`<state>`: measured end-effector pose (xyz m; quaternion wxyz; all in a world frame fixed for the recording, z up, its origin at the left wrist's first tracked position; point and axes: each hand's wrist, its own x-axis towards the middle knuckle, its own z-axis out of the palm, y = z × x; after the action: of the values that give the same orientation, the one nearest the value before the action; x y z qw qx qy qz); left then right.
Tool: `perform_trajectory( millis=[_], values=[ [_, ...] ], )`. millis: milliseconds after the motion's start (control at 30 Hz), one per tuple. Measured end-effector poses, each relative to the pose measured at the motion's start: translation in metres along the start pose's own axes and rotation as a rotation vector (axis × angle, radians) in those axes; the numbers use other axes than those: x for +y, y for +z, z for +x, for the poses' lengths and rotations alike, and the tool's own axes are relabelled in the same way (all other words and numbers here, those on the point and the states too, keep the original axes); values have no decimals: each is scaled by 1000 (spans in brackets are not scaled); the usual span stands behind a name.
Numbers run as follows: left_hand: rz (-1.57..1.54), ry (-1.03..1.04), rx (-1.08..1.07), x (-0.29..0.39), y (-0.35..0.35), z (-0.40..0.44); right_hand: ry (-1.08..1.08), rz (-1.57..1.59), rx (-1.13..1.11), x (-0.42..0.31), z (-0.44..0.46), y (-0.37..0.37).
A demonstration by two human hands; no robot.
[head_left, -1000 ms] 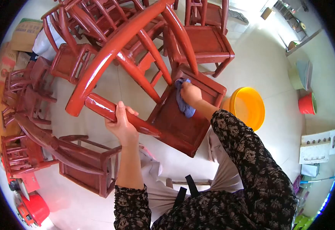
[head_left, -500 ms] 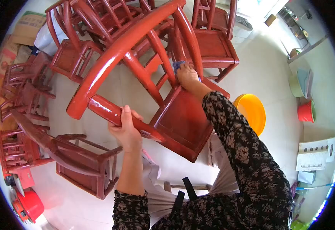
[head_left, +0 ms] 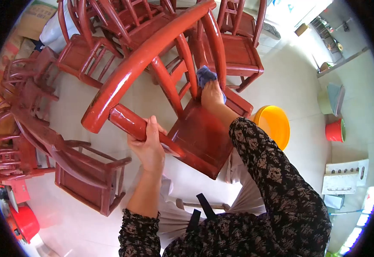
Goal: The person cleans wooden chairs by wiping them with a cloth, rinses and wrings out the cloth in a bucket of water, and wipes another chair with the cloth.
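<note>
A glossy red wooden chair (head_left: pixel 204 139) is tilted in front of me, its curved top rail (head_left: pixel 140 64) nearest the camera. My left hand (head_left: pixel 148 143) is wrapped round the chair's thick side post, below the rail's left end. My right hand (head_left: pixel 212 95) is closed on a blue cloth (head_left: pixel 206 76) at the inner side of the far post, just above the seat. Part of the cloth is hidden under the fingers.
More red chairs (head_left: pixel 238 53) crowd the back, and another chair (head_left: pixel 88 180) stands at the left. To the right is a yellow bucket (head_left: pixel 277 126). A red bucket (head_left: pixel 334 130) and a white rack (head_left: pixel 345 177) are farther right; a red basin (head_left: pixel 26 222) sits lower left.
My right hand has shifted slightly down along the post, and more of the blue cloth shows above it. The left hand keeps its hold; the whole view has turned a little.
</note>
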<state>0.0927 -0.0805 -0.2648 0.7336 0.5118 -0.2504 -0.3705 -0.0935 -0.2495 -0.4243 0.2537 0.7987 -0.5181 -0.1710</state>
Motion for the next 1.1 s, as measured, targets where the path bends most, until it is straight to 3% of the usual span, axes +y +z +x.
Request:
perform_trajectory(
  millis=[33, 200, 300, 400, 467, 500, 567, 667, 833, 900, 933, 1000, 1033, 1100],
  values=[
    [10, -3, 2, 2, 0, -1, -66, 2, -206, 0, -12, -14],
    [28, 5, -20, -1, -8, -8, -195, -111, -214, 6, -23, -23],
    [-3, -61, -9, -5, -15, -14, -315, -173, -104, 12, -5, -17],
    [-5, -33, -37, -4, -13, -14, -382, -253, -151, 24, 25, -27],
    [-114, -81, -23, -4, -14, -14, -469, -104, -399, 28, 31, -57],
    [-120, -78, -22, -4, -14, -13, -468, -110, -396, 28, 28, -58],
    [-113, -49, -12, -5, -13, -12, -485, -341, -147, 22, 16, -42],
    [20, -25, -40, -1, -10, -14, -524, -360, -177, 10, 10, 9],
    [-20, -13, -7, -5, -5, -12, -460, -239, -270, 5, -31, -34],
    [-52, -18, 8, -7, -4, -13, -197, -85, -219, -5, -43, -28],
    [-73, -14, 8, -9, -5, -11, -194, -85, -216, -6, -44, -24],
    [-89, -13, 14, -10, -6, -11, -84, -12, -86, -6, -49, -15],
    [-90, -13, 8, -10, -7, -11, -89, -9, -89, -2, -49, -10],
    [-89, -14, 4, -8, -7, -12, -178, 97, 141, 8, -37, -3]
  ],
)
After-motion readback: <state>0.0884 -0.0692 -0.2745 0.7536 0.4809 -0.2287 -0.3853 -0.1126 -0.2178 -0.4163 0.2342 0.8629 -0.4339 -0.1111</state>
